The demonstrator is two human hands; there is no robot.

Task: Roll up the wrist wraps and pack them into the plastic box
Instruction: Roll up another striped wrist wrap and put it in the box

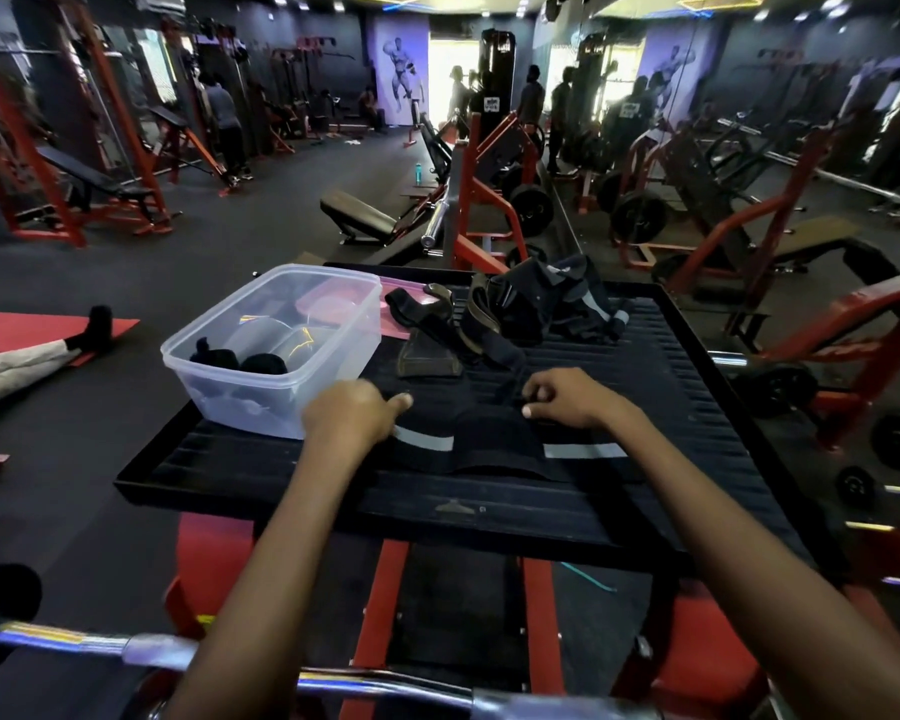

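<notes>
Left hand [352,415] and right hand [567,397], fingers curled, pin the flat wrap [494,444] for rolling; box [219,350] beside left hand.

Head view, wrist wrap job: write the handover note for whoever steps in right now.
Left hand: fingers curled on the left end of the flat wrap.
Right hand: pinching its far edge.
Wrap lies spread across the platform, not yet rolled.
Box, open, sits at the platform's left; two black rolls already inside.
Pile of more straps waits behind.
Left: roll this wrap, box it, then the pile.
</notes>
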